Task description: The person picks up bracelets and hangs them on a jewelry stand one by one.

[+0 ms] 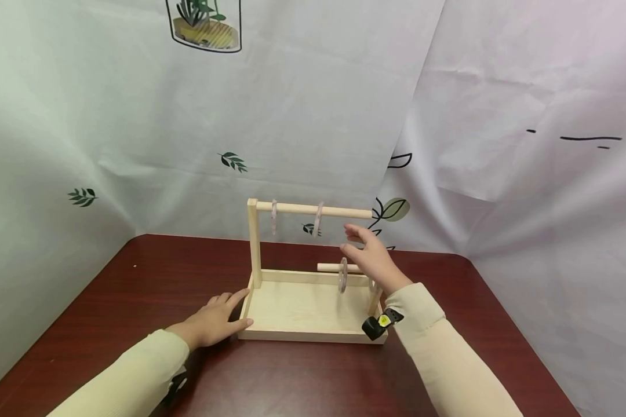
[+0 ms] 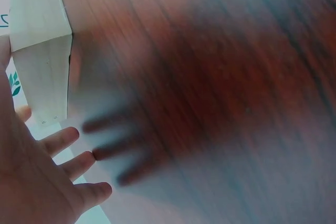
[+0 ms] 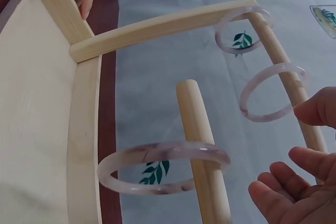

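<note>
A pale wooden stand [image 1: 313, 333] with a tray base sits on the dark red table [image 1: 292, 382]. Its upper rod [image 1: 344, 212] carries two pinkish bangles [image 1: 274, 217] [image 1: 318, 219]. A third bangle [image 1: 342, 275] hangs on the short lower rod [image 1: 330, 267]. My right hand [image 1: 352, 241] hovers between the two rods with relaxed fingers and holds nothing. In the right wrist view its fingertips [image 3: 294, 192] are just right of the lower rod [image 3: 197, 140] and its bangle [image 3: 163, 169]. My left hand [image 1: 224, 313] lies flat on the table, touching the tray's front left corner [image 2: 42, 61].
A white printed cloth [image 1: 313, 116] hangs close behind and at both sides of the table. Bare table top [image 2: 220, 77] stretches left and in front of the stand. A small black device [image 1: 378, 324] is strapped at my right wrist, by the tray's right corner.
</note>
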`<state>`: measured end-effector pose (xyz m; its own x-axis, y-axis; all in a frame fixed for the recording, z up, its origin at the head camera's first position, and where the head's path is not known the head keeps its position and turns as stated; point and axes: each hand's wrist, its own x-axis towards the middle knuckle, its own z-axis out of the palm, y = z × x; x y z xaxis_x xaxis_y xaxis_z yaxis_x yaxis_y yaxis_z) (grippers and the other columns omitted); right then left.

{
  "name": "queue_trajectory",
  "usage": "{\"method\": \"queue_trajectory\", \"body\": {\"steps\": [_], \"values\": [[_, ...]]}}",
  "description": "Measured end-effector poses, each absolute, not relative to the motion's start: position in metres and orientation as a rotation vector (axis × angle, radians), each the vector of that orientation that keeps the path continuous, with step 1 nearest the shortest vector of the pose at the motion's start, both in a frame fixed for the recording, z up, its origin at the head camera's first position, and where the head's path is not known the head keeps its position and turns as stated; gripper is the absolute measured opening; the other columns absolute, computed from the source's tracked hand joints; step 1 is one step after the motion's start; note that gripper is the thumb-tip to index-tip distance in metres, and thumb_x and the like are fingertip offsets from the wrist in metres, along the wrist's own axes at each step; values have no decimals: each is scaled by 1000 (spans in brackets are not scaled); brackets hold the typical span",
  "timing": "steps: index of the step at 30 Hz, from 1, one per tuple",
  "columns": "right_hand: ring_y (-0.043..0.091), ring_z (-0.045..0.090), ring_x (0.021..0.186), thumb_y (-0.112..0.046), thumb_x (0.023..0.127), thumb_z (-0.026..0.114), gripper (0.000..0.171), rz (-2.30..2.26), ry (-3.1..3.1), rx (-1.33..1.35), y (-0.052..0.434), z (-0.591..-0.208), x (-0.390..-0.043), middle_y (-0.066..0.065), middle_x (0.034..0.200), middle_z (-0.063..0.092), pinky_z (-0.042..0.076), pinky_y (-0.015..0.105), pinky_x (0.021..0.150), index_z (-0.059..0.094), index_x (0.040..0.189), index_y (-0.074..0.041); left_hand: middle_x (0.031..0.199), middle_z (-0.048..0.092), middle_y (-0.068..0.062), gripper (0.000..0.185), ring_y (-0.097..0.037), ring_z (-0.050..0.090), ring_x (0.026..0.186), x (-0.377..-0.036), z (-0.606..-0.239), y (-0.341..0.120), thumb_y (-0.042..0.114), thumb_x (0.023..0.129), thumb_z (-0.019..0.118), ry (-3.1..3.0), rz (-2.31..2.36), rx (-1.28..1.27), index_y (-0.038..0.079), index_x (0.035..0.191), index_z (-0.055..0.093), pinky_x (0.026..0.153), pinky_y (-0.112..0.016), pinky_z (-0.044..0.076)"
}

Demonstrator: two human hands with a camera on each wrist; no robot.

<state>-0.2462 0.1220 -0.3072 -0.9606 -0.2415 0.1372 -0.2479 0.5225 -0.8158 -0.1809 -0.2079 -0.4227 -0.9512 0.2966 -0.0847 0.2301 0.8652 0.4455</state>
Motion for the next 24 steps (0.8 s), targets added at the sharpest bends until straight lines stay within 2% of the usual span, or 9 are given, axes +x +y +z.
{"method": "queue_trajectory", "body": {"steps": [14, 19, 24], "values": [[35, 49, 125, -19, 96, 59, 54, 1308, -2639, 548, 137, -311, -229, 18, 138, 42, 45, 45, 99, 41, 145, -8, 138, 40, -29, 76, -52, 35, 129, -180, -424, -209, 54, 91, 58, 2883, 703, 398, 11, 150, 34, 94, -67, 36], [34, 45, 129, -20, 95, 60, 55, 1207, -2617, 573, 148, -315, -219, 15, 146, 37, 43, 49, 100, 41, 145, -9, 139, 39, -30, 75, -52, 35, 130, -179, -427, -208, 52, 92, 57, 2884, 715, 384, 12, 151, 33, 93, -67, 36], [33, 41, 131, -19, 94, 61, 55, 1074, -2583, 620, 159, -319, -209, 16, 146, 38, 39, 52, 102, 42, 145, -7, 141, 38, -29, 74, -52, 34, 130, -178, -430, -207, 53, 93, 55, 2888, 733, 375, 13, 151, 32, 93, -68, 35]]}}
